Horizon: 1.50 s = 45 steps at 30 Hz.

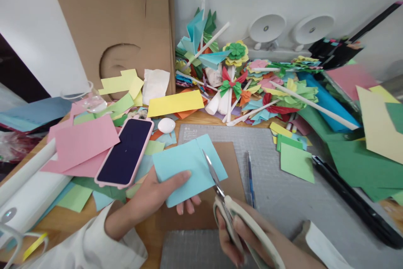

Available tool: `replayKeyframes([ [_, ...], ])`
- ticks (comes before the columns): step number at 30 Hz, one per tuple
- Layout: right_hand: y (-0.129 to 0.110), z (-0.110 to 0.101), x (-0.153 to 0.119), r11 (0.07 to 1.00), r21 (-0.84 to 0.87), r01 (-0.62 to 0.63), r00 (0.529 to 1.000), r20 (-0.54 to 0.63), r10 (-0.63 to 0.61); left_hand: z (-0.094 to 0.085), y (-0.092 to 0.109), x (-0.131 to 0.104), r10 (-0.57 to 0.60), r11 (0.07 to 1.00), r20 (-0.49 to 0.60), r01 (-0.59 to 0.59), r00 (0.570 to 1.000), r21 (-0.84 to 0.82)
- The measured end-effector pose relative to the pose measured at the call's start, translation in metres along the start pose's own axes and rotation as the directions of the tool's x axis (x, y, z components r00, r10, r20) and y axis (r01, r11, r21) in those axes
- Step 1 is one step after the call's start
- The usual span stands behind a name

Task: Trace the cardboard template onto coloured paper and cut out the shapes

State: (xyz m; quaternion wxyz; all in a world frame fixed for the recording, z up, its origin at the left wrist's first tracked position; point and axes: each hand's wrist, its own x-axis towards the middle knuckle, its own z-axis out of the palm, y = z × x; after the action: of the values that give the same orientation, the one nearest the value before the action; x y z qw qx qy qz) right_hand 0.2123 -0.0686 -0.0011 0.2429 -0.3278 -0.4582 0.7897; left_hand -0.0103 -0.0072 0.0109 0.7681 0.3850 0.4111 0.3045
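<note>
A light-blue sheet of paper [184, 164] is held up by my left hand [163, 189], thumb on top and fingers beneath. My right hand [248, 235] grips white-handled scissors [222, 195]. Their blades lie across the right part of the sheet, where a slit or fold line runs down from its top edge; which of the two I cannot tell. Under the sheet is a piece of brown cardboard [231, 164] on a grey cutting mat [267, 193]. A blue pen [250, 178] lies just right of the cardboard.
A phone [126, 151] and pink paper [88, 139] are at left. Paper flowers [231, 82] with white stems pile up at the back, near brown cardboard sheets [119, 21]. A black utility knife [355, 202] and green paper [355, 164] lie at right.
</note>
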Motion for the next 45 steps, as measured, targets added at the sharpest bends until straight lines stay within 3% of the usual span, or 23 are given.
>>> replayKeyframes([
  [8, -0.001, 0.003, 0.002, 0.997, 0.042, -0.067, 0.996, -0.055, 0.069, -0.001, 0.000, 0.000, 0.003, 1.000, -0.019, -0.003, 1.000, 0.005],
  [18, 0.004, -0.003, 0.002, 0.999, 0.011, 0.044, 0.999, 0.016, -0.044, 0.006, -0.003, -0.005, -0.085, 0.996, 0.074, 0.083, 0.994, 0.027],
  [31, 0.008, 0.003, 0.003, 0.997, 0.001, -0.077, 0.995, -0.058, 0.077, 0.004, -0.003, -0.003, -0.087, 0.995, 0.062, 0.084, 0.994, 0.048],
  [39, 0.011, -0.005, 0.001, 0.998, -0.039, 0.046, 0.999, -0.006, -0.046, 0.011, 0.000, -0.006, -0.127, 0.991, 0.113, 0.122, 0.985, 0.048],
  [45, 0.015, -0.003, 0.002, 0.999, -0.019, 0.037, 0.999, -0.017, -0.037, 0.011, -0.001, -0.007, -0.132, 0.990, 0.122, 0.124, 0.984, 0.073],
])
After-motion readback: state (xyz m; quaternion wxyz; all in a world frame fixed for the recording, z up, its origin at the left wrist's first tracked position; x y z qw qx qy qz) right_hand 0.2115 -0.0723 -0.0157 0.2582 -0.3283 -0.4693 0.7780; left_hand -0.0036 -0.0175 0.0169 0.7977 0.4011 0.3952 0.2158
